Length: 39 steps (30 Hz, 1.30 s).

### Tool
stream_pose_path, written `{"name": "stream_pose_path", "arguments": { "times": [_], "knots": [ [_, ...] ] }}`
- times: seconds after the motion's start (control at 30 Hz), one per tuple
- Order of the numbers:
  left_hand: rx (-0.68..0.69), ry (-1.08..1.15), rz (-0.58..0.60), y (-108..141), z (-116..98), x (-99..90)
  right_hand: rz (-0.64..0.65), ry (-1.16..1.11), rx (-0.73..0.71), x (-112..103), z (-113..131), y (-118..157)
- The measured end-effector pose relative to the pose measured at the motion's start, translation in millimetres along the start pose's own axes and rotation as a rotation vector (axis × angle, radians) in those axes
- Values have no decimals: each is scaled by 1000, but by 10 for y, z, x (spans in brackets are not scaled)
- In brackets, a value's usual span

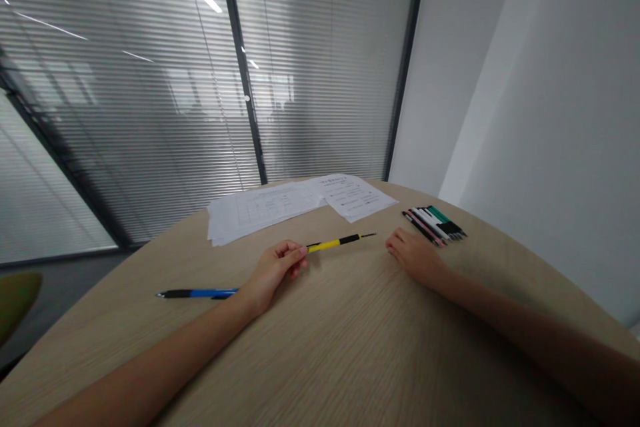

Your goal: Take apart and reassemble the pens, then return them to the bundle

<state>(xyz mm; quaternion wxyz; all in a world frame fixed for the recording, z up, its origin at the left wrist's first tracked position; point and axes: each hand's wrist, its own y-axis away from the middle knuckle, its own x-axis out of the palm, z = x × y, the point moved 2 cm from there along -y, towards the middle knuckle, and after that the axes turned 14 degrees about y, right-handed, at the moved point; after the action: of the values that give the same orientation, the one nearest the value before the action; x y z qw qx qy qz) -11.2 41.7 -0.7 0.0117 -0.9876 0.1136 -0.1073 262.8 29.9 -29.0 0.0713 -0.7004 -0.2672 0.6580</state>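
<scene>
My left hand (281,267) is closed around the rear end of a yellow pen (325,245) and holds it over the table. The pen has a black grip, and a thin dark rod sticks out of its front end, pointing right towards my right hand. My right hand (413,255) rests on the table with its fingers curled together, apart from the rod's tip. Whatever those fingers may hold is hidden. A blue pen with a black grip (197,293) lies left of my left wrist, its right end covered by my forearm.
Several pens and markers (434,223) lie side by side beyond my right hand, in black, white, pink and green. Printed paper sheets (270,207) overlap at the far edge of the round wooden table (320,360). A green chair (17,300) stands at left.
</scene>
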Motion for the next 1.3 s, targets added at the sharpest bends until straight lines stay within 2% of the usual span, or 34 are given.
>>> {"name": "stream_pose_path", "arguments": {
  "times": [0.13,0.23,0.33,0.4,0.57,0.83,1.13,1.3],
  "knots": [
    [-10,-26,1,1,1,2,-53,6,-17,-12,7,-3],
    [-24,-38,18,10,1,7,-139,-30,-10,-69,32,-5],
    [-39,-69,77,17,3,18,-230,-112,-39,-150,103,6],
    [-45,-96,116,17,8,22,-246,-138,-86,-191,165,19],
    [-63,-133,149,5,30,15,-230,-80,-199,-224,268,48],
    [-83,-159,165,1,46,16,-189,13,-238,-262,319,47],
    [-94,-139,161,-4,47,7,-122,37,-228,-258,315,37],
    [-94,-125,174,-5,42,9,-59,-17,-158,-267,331,51]
  ]
}}
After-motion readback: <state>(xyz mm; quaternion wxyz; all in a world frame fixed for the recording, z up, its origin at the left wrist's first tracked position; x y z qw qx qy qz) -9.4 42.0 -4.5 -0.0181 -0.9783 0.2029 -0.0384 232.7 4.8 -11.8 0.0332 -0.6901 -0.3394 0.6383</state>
